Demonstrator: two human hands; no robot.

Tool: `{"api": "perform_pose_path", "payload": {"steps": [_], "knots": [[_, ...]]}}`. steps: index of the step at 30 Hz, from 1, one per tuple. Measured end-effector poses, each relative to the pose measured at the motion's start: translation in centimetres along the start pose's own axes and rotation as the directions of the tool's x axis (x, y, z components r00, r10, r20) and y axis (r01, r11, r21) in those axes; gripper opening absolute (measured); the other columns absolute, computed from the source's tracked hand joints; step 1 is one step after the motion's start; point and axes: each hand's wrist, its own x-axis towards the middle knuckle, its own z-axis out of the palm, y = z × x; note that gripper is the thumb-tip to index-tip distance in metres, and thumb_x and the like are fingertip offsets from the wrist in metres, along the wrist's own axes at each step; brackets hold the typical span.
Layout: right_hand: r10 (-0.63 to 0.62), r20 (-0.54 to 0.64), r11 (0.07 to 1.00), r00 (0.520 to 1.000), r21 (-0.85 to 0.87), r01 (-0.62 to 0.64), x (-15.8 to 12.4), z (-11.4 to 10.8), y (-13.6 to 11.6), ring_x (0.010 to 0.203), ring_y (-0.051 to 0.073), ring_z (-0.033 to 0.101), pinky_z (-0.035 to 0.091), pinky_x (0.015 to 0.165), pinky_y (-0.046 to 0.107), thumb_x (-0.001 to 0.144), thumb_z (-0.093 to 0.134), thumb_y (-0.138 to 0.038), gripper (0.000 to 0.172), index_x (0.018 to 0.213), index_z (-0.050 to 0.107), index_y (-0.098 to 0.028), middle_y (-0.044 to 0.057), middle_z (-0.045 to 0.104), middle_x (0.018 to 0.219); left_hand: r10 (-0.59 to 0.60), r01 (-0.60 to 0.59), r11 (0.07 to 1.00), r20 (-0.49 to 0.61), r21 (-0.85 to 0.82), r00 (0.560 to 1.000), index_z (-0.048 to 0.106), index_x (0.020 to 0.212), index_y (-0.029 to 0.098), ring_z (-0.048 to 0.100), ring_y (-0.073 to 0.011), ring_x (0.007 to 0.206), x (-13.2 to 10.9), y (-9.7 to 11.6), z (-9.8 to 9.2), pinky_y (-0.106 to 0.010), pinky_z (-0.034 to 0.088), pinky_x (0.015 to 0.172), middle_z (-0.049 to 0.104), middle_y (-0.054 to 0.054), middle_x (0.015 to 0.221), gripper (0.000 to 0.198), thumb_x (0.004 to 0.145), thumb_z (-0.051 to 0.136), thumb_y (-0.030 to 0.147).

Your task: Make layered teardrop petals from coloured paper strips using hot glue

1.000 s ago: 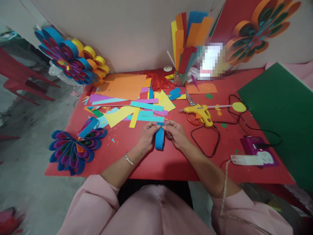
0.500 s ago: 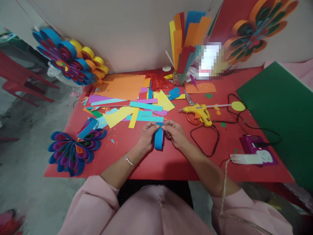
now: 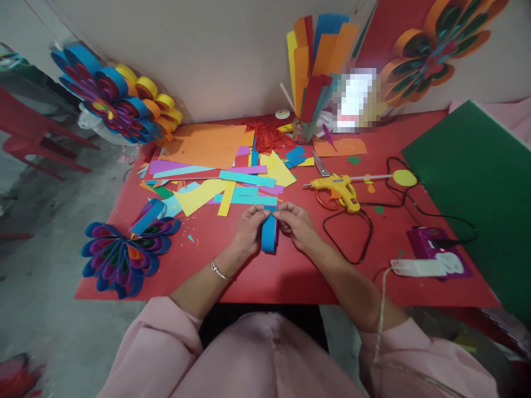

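Note:
Between my hands is a looped blue paper strip (image 3: 269, 236), with a thin purple edge showing on its right side. My left hand (image 3: 251, 228) pinches its top end from the left, thumb against the paper. From the right, my right hand (image 3: 293, 222) pinches the same end, fingers curled. The loop hangs down toward me, just above the red table. To the left lies a paper flower (image 3: 124, 257) of blue, purple and green loops, and a separate blue loop (image 3: 148, 216) rests at its top edge.
A yellow glue gun (image 3: 338, 190) lies on the right with its black cord, beside scissors (image 3: 321, 165). Paper scraps (image 3: 244, 178) cover the table's middle back. A cup (image 3: 303, 131) holds upright strips. A purple power box (image 3: 440, 251) and a green board (image 3: 473, 193) are at right.
Almost nothing differs. Both hands keep the same pinch on the blue loop, and the whole view has shifted very slightly.

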Motion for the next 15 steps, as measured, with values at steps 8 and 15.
{"api": "perform_pose_path", "payload": {"steps": [8,15], "knots": [[-0.003,0.012,1.0,1.0,0.002,0.003,-0.1,-0.03,0.09,0.043,0.006,0.028,0.016,0.043,0.025,0.064,0.095,-0.049,0.041,0.073,0.064,-0.023,-0.011,0.042,0.049,-0.018,0.018,1.0,0.016,0.008,1.0,0.061,0.079,0.02,0.06,-0.0107,0.061,0.09,0.37,-0.12,-0.027,0.048,0.063,0.063,0.006,0.069,0.052,0.057,0.106,0.035],[-0.006,0.021,1.0,1.0,-0.005,0.006,-0.02,-0.18,0.49,0.042,0.006,0.031,0.017,0.043,0.025,0.063,0.098,-0.053,0.046,0.078,0.065,-0.024,-0.011,0.044,0.05,-0.025,0.025,1.0,0.046,0.001,0.999,0.058,0.072,0.02,0.055,-0.0111,0.062,0.06,0.92,0.12,-0.028,0.045,0.063,0.06,0.005,0.068,0.055,0.052,0.107,0.038]]}}
